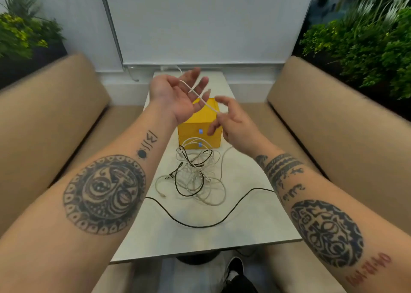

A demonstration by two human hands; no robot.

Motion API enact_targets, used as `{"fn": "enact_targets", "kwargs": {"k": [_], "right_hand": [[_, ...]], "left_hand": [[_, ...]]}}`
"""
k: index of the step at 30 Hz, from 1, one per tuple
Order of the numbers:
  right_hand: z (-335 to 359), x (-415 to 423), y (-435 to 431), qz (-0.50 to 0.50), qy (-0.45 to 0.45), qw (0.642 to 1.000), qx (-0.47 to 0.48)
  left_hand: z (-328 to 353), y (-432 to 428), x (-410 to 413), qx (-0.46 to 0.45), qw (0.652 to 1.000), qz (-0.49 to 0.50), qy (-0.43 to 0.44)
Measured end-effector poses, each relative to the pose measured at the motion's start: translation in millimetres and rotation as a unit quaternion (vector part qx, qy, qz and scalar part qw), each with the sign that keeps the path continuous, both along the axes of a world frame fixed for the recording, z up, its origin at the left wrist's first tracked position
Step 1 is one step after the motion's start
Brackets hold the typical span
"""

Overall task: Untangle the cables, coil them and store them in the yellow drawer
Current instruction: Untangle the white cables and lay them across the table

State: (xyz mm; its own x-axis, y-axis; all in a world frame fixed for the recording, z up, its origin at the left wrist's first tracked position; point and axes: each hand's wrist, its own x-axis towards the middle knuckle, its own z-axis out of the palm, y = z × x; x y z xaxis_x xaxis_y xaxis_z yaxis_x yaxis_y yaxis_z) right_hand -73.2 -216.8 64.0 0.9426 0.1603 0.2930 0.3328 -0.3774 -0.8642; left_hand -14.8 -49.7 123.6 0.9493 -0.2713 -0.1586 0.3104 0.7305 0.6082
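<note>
Two hands are up over the bench [255, 230] as I watch. My left hand [178, 94], at about 11 o'clock from the yellow drawer unit [195, 125], is palm-up with the fingers spread and loose; a white cable [200, 98] lies across its palm. My right hand [231, 120], at 2 o'clock from the unit, pinches that same white cable between thumb and fingertips, so the strand runs taut between both hands above the open top drawer. I count two drawer fronts, each with a small pale handle. The tangle of white and black cables [195, 177] rests on the bench at 6 o'clock, just beside the unit's front. One black cable [200, 226] loops loose toward the bench's near edge. Tan sofas [44, 119] flank the bench at 9 and 3 o'clock.
</note>
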Motion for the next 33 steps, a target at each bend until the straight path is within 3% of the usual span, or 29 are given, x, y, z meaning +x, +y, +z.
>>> {"fn": "enact_targets", "kwargs": {"k": [3,8,11,14,17,20,22,27,30,33], "right_hand": [[-30,-4,-9,-0.013,0.066,0.995,-0.079],[-73,-19,-29,-0.038,0.22,0.953,-0.203],[-82,-12,-38,-0.088,0.266,0.929,-0.242],[-69,0,-33,-0.123,0.274,0.946,-0.12],[-45,16,-20,-0.139,0.239,0.959,-0.057],[-16,24,-4,-0.157,0.208,0.962,0.08],[1,24,6,-0.155,0.197,0.946,0.208],[34,22,24,-0.073,0.162,0.889,0.422],[47,16,24,-0.012,0.119,0.879,0.461],[52,8,19,0.026,0.085,0.879,0.469]], "left_hand": [[15,7,3,-0.03,0.998,0.035,0.039],[31,35,10,-0.088,0.994,0.072,0.001],[17,52,8,-0.059,0.993,0.096,0.031],[-21,55,0,0.05,0.99,0.108,0.074],[-67,50,-11,0.173,0.975,0.097,0.097],[-104,37,-30,0.314,0.944,0.068,0.075],[-120,24,-39,0.388,0.92,0.047,0.03],[-118,-4,-52,0.412,0.91,0.015,-0.047],[-106,-20,-52,0.426,0.9,0.002,-0.094],[-94,-30,-37,0.469,0.869,0.086,-0.135]]}}
